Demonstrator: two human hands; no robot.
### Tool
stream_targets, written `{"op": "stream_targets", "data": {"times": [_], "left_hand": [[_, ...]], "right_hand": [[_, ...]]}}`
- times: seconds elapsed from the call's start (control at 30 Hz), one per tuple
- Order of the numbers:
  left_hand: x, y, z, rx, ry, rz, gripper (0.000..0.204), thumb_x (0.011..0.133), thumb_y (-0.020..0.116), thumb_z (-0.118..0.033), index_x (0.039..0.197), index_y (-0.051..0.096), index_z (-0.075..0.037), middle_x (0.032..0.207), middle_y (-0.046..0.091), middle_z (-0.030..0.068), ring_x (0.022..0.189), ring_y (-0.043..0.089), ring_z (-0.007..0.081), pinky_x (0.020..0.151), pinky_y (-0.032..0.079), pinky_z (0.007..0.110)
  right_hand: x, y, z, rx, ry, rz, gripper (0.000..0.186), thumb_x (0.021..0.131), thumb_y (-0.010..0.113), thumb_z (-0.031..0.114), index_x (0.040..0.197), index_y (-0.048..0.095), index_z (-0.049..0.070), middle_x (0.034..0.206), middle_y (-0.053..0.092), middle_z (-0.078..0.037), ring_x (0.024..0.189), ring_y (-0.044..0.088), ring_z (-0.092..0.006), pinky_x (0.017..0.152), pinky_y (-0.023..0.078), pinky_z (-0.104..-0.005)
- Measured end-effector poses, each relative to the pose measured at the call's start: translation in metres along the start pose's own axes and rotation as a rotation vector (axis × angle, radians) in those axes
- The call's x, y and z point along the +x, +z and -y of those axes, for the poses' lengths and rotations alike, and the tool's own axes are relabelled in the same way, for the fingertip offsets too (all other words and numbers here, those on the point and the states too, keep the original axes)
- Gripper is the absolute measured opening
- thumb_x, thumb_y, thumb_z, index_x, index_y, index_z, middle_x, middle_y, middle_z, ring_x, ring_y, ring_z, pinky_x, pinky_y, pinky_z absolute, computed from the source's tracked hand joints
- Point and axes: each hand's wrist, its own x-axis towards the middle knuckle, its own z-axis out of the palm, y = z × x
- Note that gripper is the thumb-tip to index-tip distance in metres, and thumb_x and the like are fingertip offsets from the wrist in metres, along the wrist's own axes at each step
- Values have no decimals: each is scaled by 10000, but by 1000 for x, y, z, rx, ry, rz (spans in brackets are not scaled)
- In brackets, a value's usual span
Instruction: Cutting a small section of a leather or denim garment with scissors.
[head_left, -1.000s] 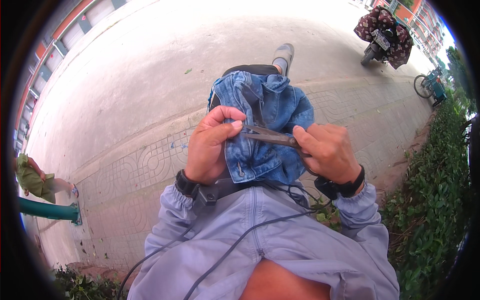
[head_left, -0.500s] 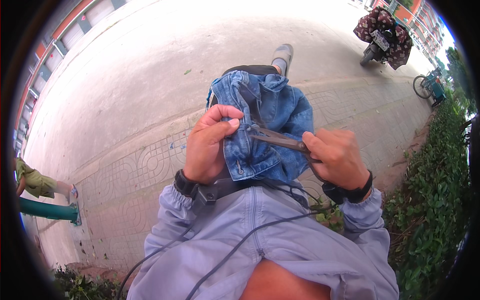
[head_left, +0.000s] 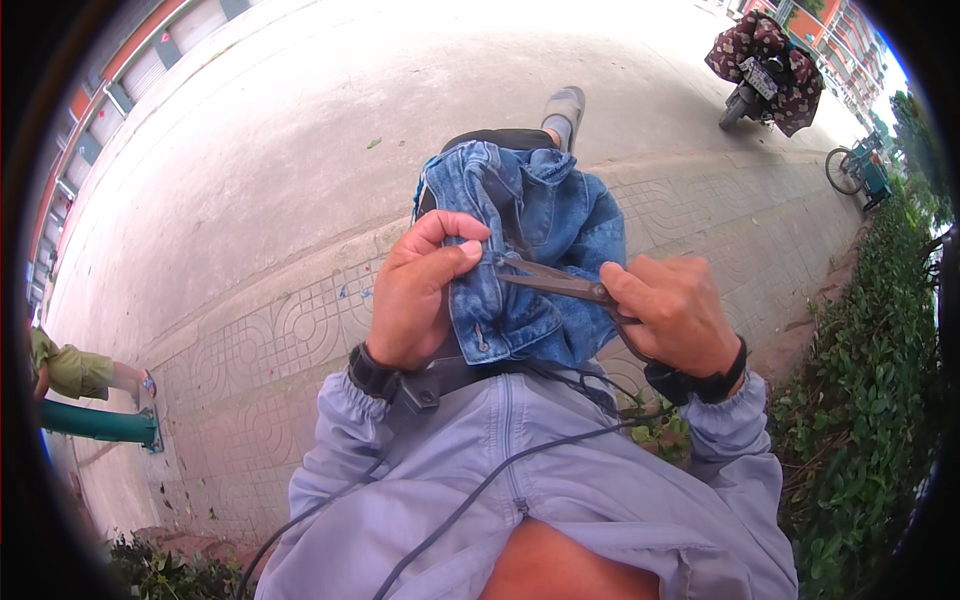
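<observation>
A blue denim garment lies bunched across my lap, with a buttonhole near its lower left edge. My left hand pinches the garment's edge between thumb and forefinger. In my right hand is a pair of dark metal scissors, its handles mostly hidden in the closed fingers. The slightly parted blades point left over the denim, their tips close to the left thumb. Whether the tips touch the cloth, I cannot tell.
Dark cables run over my grey jacket. A leafy hedge lines the right side. Further off stand a covered scooter and a teal tricycle. At the left, a person in green shorts is beside a green pole.
The scissors and my right hand have shifted slightly left, the blades coming a little nearer to the left thumb. My left hand keeps its pinch on the denim.
</observation>
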Motion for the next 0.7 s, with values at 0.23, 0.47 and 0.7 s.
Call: {"op": "stream_targets", "data": {"times": [0.23,0.47,0.7], "left_hand": [[0,1,1,28,14,-8,163,915,555,9,1064,619,-3,934,622,25,810,578,70,754,482,226],[1,-3,0,40,7,11,165,916,553,6,1064,623,-7,941,620,23,820,573,69,757,477,229],[1,-2,-2,36,-5,0,166,916,548,7,1062,626,0,942,621,23,825,571,71,768,474,230]], "right_hand": [[4,2,1,-47,-20,4,268,769,758,144,1001,655,60,708,528,-57,579,576,-254,521,438,-381],[3,7,1,-81,-27,-29,256,784,749,139,1013,665,59,694,522,-54,560,565,-242,504,432,-377],[0,20,1,-167,-45,-116,218,808,723,133,1009,673,64,668,498,-44,525,538,-212,477,409,-359]]}}
